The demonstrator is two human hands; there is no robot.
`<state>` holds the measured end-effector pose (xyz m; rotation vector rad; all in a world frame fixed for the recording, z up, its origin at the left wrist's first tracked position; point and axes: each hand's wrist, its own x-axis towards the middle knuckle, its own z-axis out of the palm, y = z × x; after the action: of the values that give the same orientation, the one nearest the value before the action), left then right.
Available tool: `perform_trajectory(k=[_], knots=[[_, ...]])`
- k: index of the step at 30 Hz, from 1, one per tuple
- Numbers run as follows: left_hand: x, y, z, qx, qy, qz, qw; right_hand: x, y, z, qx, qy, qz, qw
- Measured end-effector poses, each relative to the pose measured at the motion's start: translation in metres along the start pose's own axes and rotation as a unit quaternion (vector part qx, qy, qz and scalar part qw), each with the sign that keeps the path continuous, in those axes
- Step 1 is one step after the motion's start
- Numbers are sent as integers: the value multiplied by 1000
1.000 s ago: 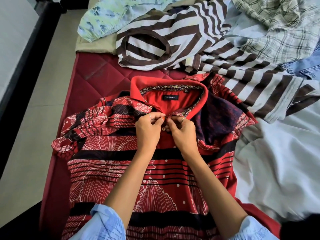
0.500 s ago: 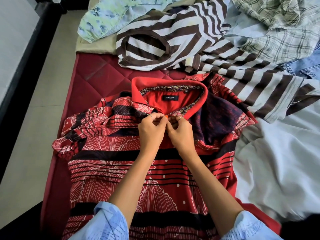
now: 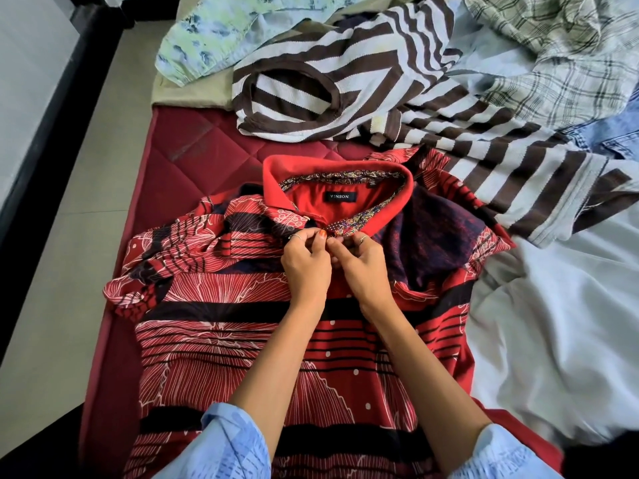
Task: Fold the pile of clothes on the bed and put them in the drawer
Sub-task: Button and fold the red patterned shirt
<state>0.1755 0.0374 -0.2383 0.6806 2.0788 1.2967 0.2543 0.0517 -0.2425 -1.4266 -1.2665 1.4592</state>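
Observation:
A red patterned polo shirt [image 3: 214, 340] with black stripes lies front-up on the dark red mattress [image 3: 193, 146], its red collar [image 3: 273, 188] toward the far side. My left hand [image 3: 306, 264] and my right hand [image 3: 363, 267] meet just below the collar, both pinching the button placket with fingertips touching. The button itself is hidden by my fingers. Both sleeves of the shirt are bunched at the sides.
A brown-and-white striped shirt [image 3: 345, 84] lies beyond the collar, with a pale green-blue garment [image 3: 214, 36] and a plaid shirt [image 3: 553, 57] behind it. Denim [image 3: 619, 133] shows at the right edge. A white sheet [image 3: 553, 340] covers the right. Floor tiles [image 3: 58, 236] run along the left.
Both hands have crept slightly up the placket toward the collar and stay pinched together. The shirt has not shifted.

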Motion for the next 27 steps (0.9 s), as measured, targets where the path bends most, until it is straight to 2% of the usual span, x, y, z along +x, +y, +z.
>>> perform_trajectory(k=[3,9,20,25,27], knots=[[1,-2,0,-18,-16,-7,1000,4,-5,-3,59,-27,56,996],[9,-9,-2,-30,-54,-19,998,15,-13,-12,78,-82,122,986],[-1,-4,-17,-41,-80,10,996,3,-11,-19,165,-47,64,983],[10,-2,-21,-47,-62,8,997,2,-16,-19,220,-45,87,971],[15,3,-20,-40,-54,27,997,3,-16,-15,203,-31,92,974]])
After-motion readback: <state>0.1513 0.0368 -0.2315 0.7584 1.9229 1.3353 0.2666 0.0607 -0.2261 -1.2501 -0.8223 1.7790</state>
